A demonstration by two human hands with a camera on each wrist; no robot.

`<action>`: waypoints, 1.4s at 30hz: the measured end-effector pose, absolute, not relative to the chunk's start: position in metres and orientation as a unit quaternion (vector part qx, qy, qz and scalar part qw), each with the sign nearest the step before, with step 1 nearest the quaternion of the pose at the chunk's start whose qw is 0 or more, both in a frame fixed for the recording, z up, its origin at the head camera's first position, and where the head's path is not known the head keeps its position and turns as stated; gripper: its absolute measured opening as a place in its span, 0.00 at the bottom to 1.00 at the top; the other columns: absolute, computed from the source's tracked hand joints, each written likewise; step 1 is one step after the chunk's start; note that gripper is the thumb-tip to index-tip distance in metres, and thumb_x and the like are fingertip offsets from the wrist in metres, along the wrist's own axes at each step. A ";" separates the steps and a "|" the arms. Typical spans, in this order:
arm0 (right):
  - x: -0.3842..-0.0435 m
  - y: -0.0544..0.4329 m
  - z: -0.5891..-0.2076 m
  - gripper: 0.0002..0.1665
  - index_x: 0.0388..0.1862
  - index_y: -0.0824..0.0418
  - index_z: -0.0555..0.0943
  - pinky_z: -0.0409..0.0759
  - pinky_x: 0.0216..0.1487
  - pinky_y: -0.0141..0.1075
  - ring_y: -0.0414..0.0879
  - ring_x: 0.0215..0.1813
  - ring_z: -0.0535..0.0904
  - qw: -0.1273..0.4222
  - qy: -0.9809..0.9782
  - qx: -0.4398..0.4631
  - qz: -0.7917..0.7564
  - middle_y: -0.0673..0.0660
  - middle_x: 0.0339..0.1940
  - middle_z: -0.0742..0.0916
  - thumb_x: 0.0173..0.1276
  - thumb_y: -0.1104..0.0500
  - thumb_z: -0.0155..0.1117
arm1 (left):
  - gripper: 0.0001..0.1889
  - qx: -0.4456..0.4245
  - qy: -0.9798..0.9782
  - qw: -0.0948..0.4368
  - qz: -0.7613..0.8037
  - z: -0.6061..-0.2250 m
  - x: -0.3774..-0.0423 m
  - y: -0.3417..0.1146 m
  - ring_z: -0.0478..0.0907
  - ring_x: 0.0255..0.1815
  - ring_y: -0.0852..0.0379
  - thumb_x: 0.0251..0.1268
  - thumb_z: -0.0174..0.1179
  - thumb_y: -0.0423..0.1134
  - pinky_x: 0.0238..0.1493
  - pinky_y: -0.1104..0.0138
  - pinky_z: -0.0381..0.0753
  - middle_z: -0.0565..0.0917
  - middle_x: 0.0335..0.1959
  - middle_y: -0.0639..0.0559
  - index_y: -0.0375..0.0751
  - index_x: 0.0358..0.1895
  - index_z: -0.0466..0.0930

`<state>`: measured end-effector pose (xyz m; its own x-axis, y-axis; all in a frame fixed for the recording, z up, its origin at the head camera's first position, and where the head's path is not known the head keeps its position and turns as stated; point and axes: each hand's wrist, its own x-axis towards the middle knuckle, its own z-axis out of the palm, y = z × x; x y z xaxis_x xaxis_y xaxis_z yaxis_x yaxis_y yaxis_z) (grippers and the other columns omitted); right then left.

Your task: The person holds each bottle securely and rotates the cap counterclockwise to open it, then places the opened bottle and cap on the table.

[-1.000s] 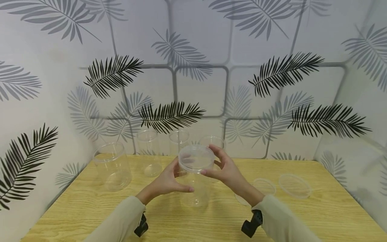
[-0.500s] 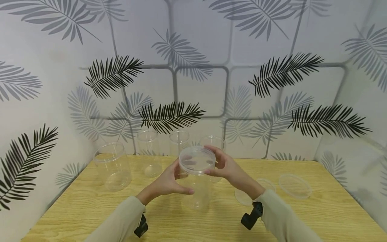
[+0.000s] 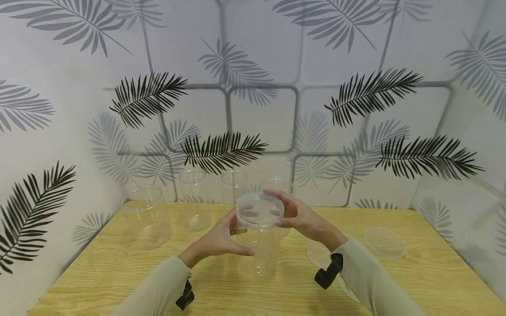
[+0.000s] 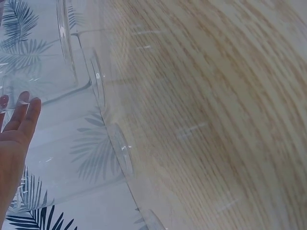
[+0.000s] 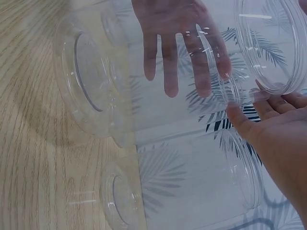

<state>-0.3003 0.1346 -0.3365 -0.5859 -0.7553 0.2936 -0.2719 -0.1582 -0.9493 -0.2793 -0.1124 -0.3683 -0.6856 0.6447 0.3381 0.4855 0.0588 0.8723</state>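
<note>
A clear plastic jar [image 3: 258,259] stands upright on the table, with a round clear lid [image 3: 260,210] at its top. My left hand [image 3: 219,237] holds the jar's body from the left, its thumb in front and its fingers behind. At the right side of the lid, my right hand [image 3: 302,219] grips the edge, thumb at the front and fingers at the back. The right wrist view shows the left fingers [image 5: 170,62] through the clear wall, and the right hand [image 5: 273,129] at the rim. Only part of the left hand [image 4: 17,139] shows in the left wrist view.
Behind stand several clear jars: a wide jar [image 3: 148,219] at the left, a tall jar [image 3: 193,197], a narrow jar [image 3: 234,184] and another jar [image 3: 278,184] partly hidden. A flat clear disc [image 3: 385,242] and another disc [image 3: 316,253] lie at the right.
The jar's top and lid have shifted slightly right and towards me. My right hand has moved a little the same way, still at the lid's edge; the left hand has barely moved.
</note>
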 end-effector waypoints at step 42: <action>-0.292 0.204 -0.317 0.42 0.71 0.59 0.49 0.61 0.68 0.39 0.39 0.71 0.56 0.111 0.651 -0.408 -0.631 0.54 0.72 0.58 0.64 0.65 0.59 | 0.50 0.312 0.776 -0.038 0.548 -0.392 -0.309 -0.132 0.62 0.67 0.47 0.41 0.74 0.38 0.63 0.45 0.64 0.63 0.66 0.46 0.54 0.68 0.49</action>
<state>-0.2919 0.2044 -0.3173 -0.6429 -0.6706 0.3700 -0.3912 -0.1278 -0.9114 -0.3090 -0.1323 -0.3916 -0.8027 0.4418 0.4005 0.5254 0.2061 0.8255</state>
